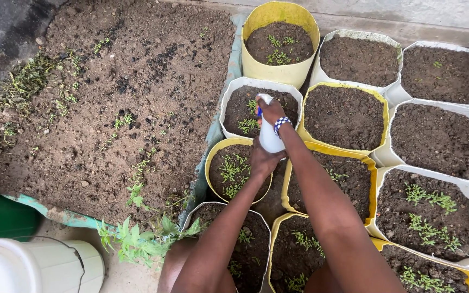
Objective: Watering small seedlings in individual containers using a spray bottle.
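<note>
Above the seedling pots, my right hand (271, 111) grips the upright spray bottle (270, 138) at its head; my left hand (264, 161) cups its base, closed.

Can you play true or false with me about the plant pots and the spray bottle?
1. Both hands hold a white spray bottle. True: the right hand is at its top, the left hand near its base.
2. Every pot has green seedlings. False: several white pots, like the one at top right, show only soil.
3. The right wrist wears a blue-and-white checked band. True.
4. All pots are yellow. False: some are yellow, others white.
5. The big soil bed lies right of the pots. False: it lies left.
</note>
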